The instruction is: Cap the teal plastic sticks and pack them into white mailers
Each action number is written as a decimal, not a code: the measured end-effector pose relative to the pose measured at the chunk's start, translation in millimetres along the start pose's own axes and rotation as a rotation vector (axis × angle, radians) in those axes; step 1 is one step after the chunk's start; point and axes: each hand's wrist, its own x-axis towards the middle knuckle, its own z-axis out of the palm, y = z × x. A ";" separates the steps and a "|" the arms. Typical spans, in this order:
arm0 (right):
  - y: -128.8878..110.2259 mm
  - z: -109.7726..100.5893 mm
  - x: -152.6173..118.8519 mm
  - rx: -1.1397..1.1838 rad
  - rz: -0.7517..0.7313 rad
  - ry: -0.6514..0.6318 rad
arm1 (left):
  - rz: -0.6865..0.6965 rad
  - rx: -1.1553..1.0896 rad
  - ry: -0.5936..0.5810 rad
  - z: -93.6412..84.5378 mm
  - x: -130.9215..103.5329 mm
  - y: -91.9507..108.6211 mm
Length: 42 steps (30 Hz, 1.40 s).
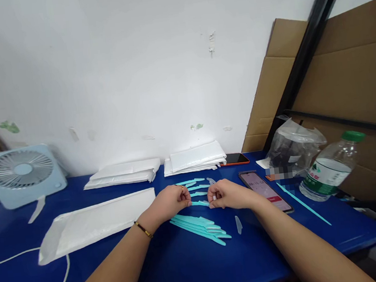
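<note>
My left hand (176, 201) pinches one end of a turquoise eyebrow razor (199, 203). At its other end my right hand (226, 194) is closed on a small clear blade cover (206, 203); whether the cover is fully on the razor I cannot tell. Several more turquoise razors (198, 187) lie in a row just beyond the fingers. Nearer to me is an overlapping pile of razors (201, 230). A loose clear cover (238, 225) rests to the right of that pile, and another cover (210, 181) lies behind my right hand.
White packets (122, 173) and a second stack (195, 157) stand by the wall. A long white sleeve (98, 221) lies left, near a fan (23, 173) and cable. Rightward are a phone (265, 191), a single turquoise stick (304, 204), a plastic bag (292, 147) and a bottle (333, 167).
</note>
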 end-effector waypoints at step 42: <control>4.3 -24.0 -10.3 -0.086 -0.166 0.432 | -0.044 -0.098 0.004 -12.5 -4.9 -2.5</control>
